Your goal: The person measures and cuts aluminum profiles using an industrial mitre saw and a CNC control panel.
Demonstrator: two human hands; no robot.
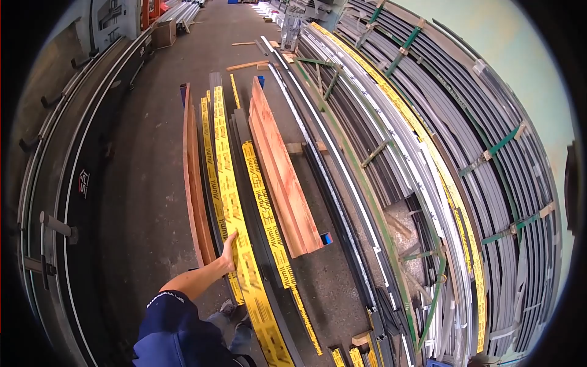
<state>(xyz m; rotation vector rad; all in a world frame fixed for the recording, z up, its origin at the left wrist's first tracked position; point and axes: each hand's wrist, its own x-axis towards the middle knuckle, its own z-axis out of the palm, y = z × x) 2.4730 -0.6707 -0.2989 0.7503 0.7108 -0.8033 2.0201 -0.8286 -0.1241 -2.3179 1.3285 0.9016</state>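
Observation:
My left hand (228,252) grips the left edge of a long aluminium profile (249,275) covered in yellow Alumil-printed film. The thumb shows along the top, and the fingers curl out of sight below the edge. Running from near my body, this profile stretches away toward the far end of the rack. Another yellow-filmed profile (263,202) with dark sides lies to its right, and a narrower yellow-filmed one (208,140) to its left. My right hand is out of view.
Reddish wooden boards (278,177) flank the profiles on the right, and another wooden board (194,183) on the left. Racks of long grey profiles (428,116) line the right wall, with green supports (510,231). A long black machine (85,177) stands left. Wooden strips (247,65) lie on the floor ahead.

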